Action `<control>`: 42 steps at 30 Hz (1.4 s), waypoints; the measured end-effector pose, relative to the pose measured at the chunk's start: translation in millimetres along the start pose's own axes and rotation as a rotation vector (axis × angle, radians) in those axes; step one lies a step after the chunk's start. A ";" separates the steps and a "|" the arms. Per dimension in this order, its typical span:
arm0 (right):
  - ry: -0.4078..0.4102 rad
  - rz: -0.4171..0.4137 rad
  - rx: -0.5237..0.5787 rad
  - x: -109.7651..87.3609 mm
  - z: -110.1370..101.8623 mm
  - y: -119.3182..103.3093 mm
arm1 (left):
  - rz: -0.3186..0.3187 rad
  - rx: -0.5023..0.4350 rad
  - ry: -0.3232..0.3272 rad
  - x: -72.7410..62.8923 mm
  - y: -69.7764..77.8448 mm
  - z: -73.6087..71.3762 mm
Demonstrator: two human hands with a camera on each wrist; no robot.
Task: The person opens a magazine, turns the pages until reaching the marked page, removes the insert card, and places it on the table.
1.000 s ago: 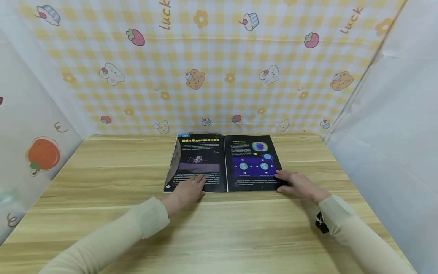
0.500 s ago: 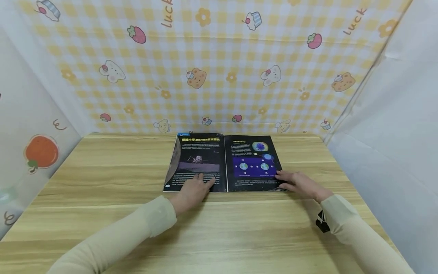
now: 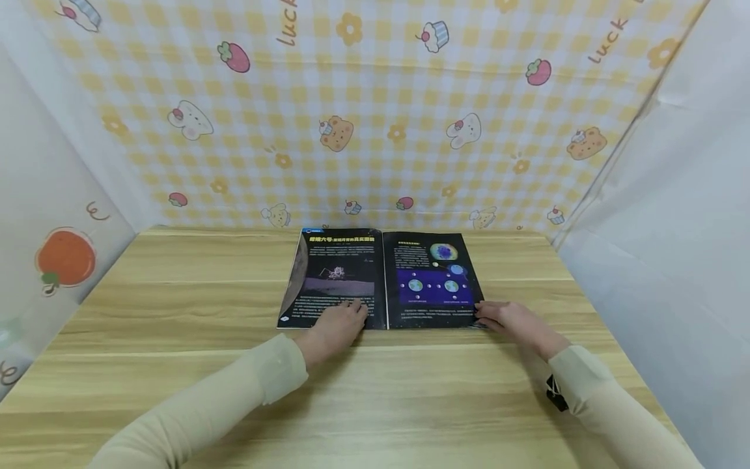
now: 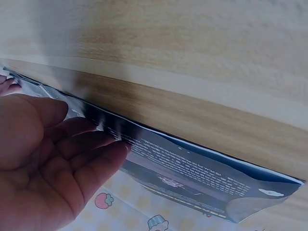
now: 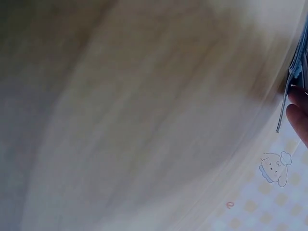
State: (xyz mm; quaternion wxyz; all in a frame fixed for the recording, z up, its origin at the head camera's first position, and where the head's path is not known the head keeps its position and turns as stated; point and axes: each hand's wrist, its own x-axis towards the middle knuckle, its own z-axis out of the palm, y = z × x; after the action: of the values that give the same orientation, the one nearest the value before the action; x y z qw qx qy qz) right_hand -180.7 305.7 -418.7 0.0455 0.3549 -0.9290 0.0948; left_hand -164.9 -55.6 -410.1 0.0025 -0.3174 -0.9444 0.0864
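An open magazine (image 3: 346, 267) with dark pages about space lies flat at the back of the table, its spine in the middle. On the lower part of its left page rests my left hand (image 3: 336, 329). In the left wrist view, that hand (image 4: 53, 159) has loosely bent fingers with nothing between them. My right hand (image 3: 515, 322) is at the lower right corner of the right page, fingers curled in at the page corner. The right wrist view catches only the fingertips (image 5: 299, 113) against the slightly parted sheets (image 5: 297, 67); the thumb is hidden there.
The wooden table (image 3: 398, 404) stretches in front of the magazine. A small black object (image 3: 556, 394) lies beside the right sleeve, partly covered by it. Behind stands a yellow checked cloth backdrop (image 3: 375, 85), with a white cloth wall (image 3: 685, 215) on the right.
My left hand has slid a little to the right on the left page. The right hand's fingers and thumb have drawn closer together at the page corner.
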 end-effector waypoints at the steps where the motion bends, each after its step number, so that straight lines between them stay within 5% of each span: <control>1: 0.006 0.002 -0.003 -0.3 0.1 -0.1 | 0.000 -0.001 0.003 0.1 -0.1 -0.2; 16: 0.045 0.049 0.037 0.7 -3.9 -0.2 | 0.006 0.043 0.048 2.9 0.3 -2.3; 29: 0.099 0.087 0.021 -1.8 -2.9 -1.8 | 0.008 -0.017 0.023 7.3 0.1 -4.9; 42: 0.376 -0.037 -0.046 -4.7 -2.0 -6.1 | -0.074 -0.089 0.088 25.4 2.5 -21.4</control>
State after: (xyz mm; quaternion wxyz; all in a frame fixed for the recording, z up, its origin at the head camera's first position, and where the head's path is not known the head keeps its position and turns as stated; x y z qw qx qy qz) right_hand -173.1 304.8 -416.6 0.2278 0.3466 -0.8995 0.1375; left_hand -182.4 -35.0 -390.6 0.0329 -0.2855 -0.9573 0.0302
